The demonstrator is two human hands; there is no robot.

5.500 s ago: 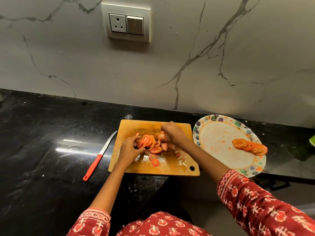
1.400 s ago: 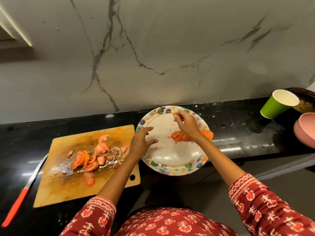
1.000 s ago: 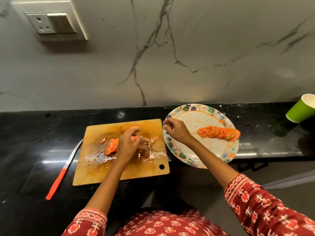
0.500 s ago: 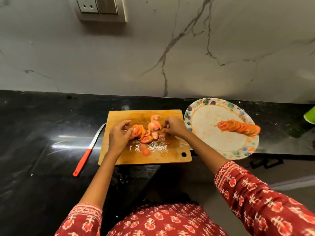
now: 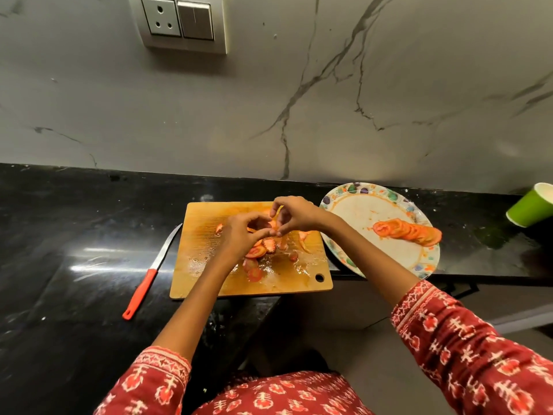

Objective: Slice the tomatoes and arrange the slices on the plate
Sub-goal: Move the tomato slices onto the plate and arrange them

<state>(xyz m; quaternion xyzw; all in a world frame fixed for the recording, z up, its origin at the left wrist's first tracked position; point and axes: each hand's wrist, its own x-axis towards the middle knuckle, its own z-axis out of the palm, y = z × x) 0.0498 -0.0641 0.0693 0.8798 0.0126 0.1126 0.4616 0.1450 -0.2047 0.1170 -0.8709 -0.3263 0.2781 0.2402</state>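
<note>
Black polished stone countertop (image 5: 74, 235) carries your wet, juice-streaked wooden cutting board (image 5: 203, 235), with the round patterned-rim plate (image 5: 419, 265) just to its right holding an overlapping row of tomato slices (image 5: 408, 232). Your left hand (image 5: 239, 238) and right hand (image 5: 294, 215) meet above the board with fingers curled, fingertips pinching loose tomato pieces (image 5: 263, 248) lifted from the scattered pile. Left of the board lies your red-handled knife (image 5: 149, 274), untouched.
</note>
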